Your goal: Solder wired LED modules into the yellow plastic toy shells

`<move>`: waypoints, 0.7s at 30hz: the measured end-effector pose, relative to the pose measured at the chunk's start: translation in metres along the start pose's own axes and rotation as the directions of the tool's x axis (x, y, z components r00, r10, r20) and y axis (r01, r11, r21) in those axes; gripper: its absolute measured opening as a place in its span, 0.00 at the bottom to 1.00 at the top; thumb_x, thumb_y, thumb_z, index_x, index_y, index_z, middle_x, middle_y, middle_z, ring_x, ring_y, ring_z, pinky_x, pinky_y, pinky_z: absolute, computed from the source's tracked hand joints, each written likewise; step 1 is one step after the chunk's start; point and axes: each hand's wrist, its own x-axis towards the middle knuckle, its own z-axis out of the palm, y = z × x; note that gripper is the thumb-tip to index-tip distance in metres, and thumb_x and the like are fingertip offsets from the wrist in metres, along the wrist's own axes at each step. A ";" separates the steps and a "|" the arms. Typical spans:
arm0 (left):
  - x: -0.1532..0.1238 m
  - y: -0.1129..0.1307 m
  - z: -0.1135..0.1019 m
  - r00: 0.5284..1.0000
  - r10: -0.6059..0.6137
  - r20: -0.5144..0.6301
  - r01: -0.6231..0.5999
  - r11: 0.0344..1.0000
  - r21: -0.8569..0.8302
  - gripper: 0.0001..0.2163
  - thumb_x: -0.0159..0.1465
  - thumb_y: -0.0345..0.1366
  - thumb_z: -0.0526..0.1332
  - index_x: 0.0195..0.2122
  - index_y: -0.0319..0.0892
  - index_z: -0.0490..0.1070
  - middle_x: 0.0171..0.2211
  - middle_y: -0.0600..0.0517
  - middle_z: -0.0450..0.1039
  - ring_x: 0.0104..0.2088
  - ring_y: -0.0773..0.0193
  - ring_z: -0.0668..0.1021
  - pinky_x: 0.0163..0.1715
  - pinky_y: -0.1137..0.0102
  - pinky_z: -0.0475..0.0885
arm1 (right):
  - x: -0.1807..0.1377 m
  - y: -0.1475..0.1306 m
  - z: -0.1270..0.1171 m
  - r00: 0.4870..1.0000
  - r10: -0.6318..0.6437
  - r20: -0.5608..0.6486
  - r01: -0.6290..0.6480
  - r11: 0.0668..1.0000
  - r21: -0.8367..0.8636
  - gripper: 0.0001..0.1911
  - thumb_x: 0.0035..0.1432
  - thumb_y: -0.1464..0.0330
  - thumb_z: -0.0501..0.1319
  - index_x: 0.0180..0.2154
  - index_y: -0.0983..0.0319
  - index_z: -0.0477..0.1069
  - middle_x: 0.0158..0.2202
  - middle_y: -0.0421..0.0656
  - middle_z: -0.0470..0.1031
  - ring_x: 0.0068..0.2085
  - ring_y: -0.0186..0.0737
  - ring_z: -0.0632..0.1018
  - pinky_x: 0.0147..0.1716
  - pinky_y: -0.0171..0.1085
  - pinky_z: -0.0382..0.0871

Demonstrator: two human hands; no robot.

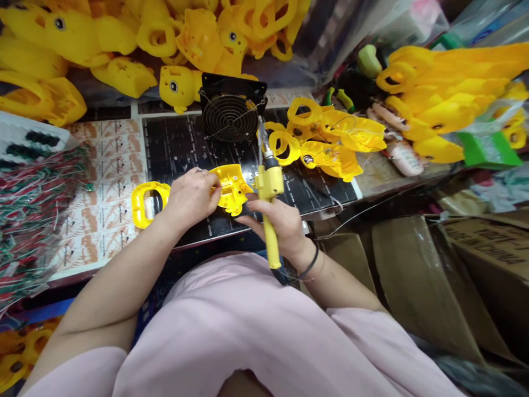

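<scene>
My left hand (190, 197) is closed on a yellow plastic toy shell (231, 187) that lies on the black mat (173, 149), its ring handle (145, 203) sticking out to the left. My right hand (281, 226) grips a yellow soldering iron (269, 190) upright, with its metal tip pointing away from me just right of the shell. The fingers of that hand also touch the shell's near edge.
A small black fan (231, 113) stands behind the shell. Yellow shells with wires (326, 140) pile to the right, more heaps (124, 38) at the back. Bundled red-green wires (33, 204) lie left. Cardboard boxes (475, 259) sit at lower right.
</scene>
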 end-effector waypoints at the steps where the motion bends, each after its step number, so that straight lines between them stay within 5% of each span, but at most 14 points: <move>1: 0.000 -0.001 0.000 1.000 -0.004 0.004 0.003 1.000 0.010 0.13 0.67 0.35 0.56 0.41 0.39 0.81 0.43 0.40 0.83 0.47 0.45 0.82 0.43 0.58 0.77 | 0.000 -0.002 0.007 1.000 -0.014 0.010 0.014 1.000 -0.025 0.12 0.70 0.58 0.64 0.46 0.60 0.76 0.34 0.42 0.82 0.31 0.35 0.81 0.32 0.34 0.77; 5: 0.001 -0.006 -0.001 1.000 0.011 -0.016 -0.011 1.000 0.003 0.14 0.67 0.37 0.55 0.41 0.40 0.81 0.40 0.40 0.83 0.46 0.45 0.83 0.43 0.57 0.78 | 0.002 -0.008 0.028 0.999 -0.035 -0.001 0.034 0.988 -0.149 0.13 0.70 0.56 0.64 0.44 0.59 0.78 0.29 0.39 0.76 0.29 0.35 0.77 0.29 0.33 0.69; 8: -0.007 -0.010 -0.013 0.985 0.106 -0.134 -0.122 0.986 -0.117 0.16 0.68 0.43 0.57 0.46 0.41 0.79 0.44 0.43 0.84 0.46 0.46 0.84 0.46 0.56 0.79 | 0.007 -0.009 0.025 0.998 -0.027 -0.064 0.014 0.981 -0.196 0.11 0.72 0.57 0.62 0.42 0.58 0.76 0.27 0.37 0.75 0.28 0.33 0.76 0.29 0.31 0.68; 11: -0.024 -0.018 -0.038 0.919 0.174 -0.354 -0.261 0.941 -0.214 0.18 0.69 0.47 0.60 0.56 0.44 0.75 0.53 0.46 0.81 0.51 0.51 0.83 0.53 0.59 0.78 | 0.009 -0.002 -0.004 0.993 -0.035 -0.115 0.007 0.971 -0.238 0.10 0.72 0.59 0.62 0.41 0.58 0.73 0.28 0.36 0.76 0.28 0.31 0.76 0.31 0.29 0.71; 14: -0.042 -0.031 -0.059 0.877 0.086 -0.473 -0.209 0.954 -0.214 0.17 0.70 0.46 0.61 0.57 0.47 0.74 0.54 0.50 0.81 0.51 0.53 0.83 0.52 0.61 0.78 | -0.003 0.019 -0.053 0.976 -0.063 -0.207 0.001 0.958 -0.287 0.10 0.66 0.62 0.70 0.43 0.58 0.73 0.30 0.37 0.80 0.28 0.31 0.78 0.30 0.31 0.72; 16: -0.050 -0.038 -0.063 0.902 0.013 -0.431 -0.103 0.977 -0.185 0.15 0.71 0.46 0.60 0.54 0.47 0.76 0.51 0.51 0.82 0.47 0.55 0.84 0.48 0.63 0.78 | -0.022 0.050 -0.086 0.958 -0.068 -0.279 -0.028 0.945 -0.327 0.14 0.59 0.66 0.75 0.44 0.59 0.75 0.30 0.40 0.81 0.28 0.36 0.80 0.29 0.34 0.73; 18: -0.055 -0.046 -0.061 0.954 -0.018 -0.298 -0.015 0.994 -0.108 0.15 0.71 0.45 0.57 0.51 0.47 0.79 0.48 0.51 0.84 0.44 0.55 0.85 0.45 0.64 0.77 | -0.044 0.097 -0.112 0.926 0.010 -0.378 -0.203 0.856 -0.476 0.18 0.54 0.56 0.77 0.40 0.57 0.78 0.28 0.40 0.80 0.26 0.38 0.80 0.26 0.37 0.71; 21: -0.050 -0.060 -0.055 0.997 -0.070 -0.028 0.073 0.991 0.108 0.14 0.72 0.43 0.57 0.49 0.47 0.80 0.46 0.49 0.84 0.45 0.54 0.84 0.41 0.65 0.75 | -0.063 0.176 -0.124 0.833 0.218 -0.509 -0.456 0.791 -0.407 0.35 0.33 0.36 0.76 0.33 0.55 0.77 0.21 0.43 0.76 0.21 0.44 0.78 0.20 0.41 0.63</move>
